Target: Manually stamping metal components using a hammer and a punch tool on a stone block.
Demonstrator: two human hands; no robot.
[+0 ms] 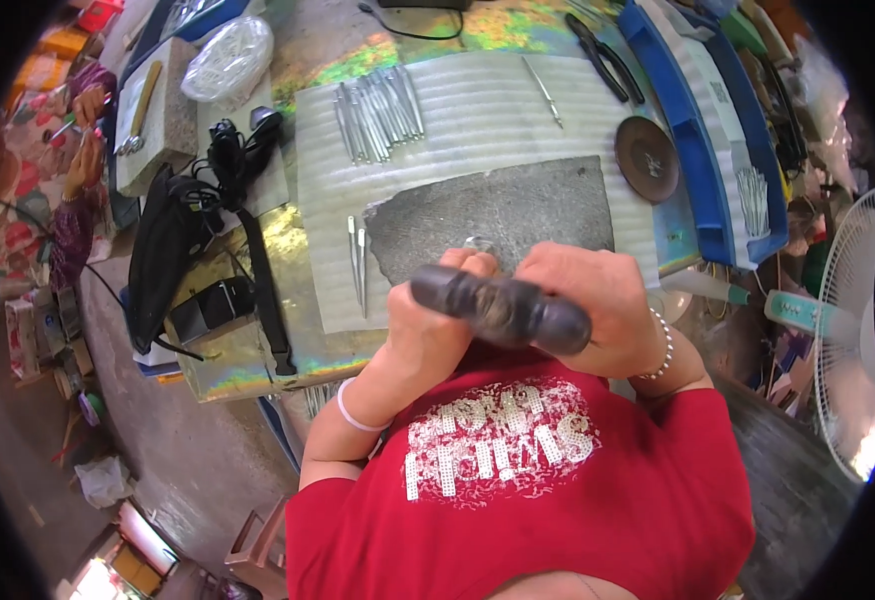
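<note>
My right hand [597,300] is closed round a hammer whose dark, rounded head [502,312] is raised close to the camera. Part of my left hand [427,335] is hidden behind that head. Its fingers are drawn together at the near edge of a grey stone slab [497,195]; what they grip cannot be made out. Just beyond those fingertips, a small shiny silver piece [477,243] shows on the slab. Left of the slab lie a few slim metal punches [357,262]. Several silver rods [379,115] lie in a bundle farther back on a white foam sheet [477,110].
Black pliers [607,60], a brown round dish [647,158] and a blue tray [692,130] stand to the right. At left are a black bag with straps [182,225] and a stone block [162,115] bearing a wooden-handled tool. Another person's hands [85,130] work far left.
</note>
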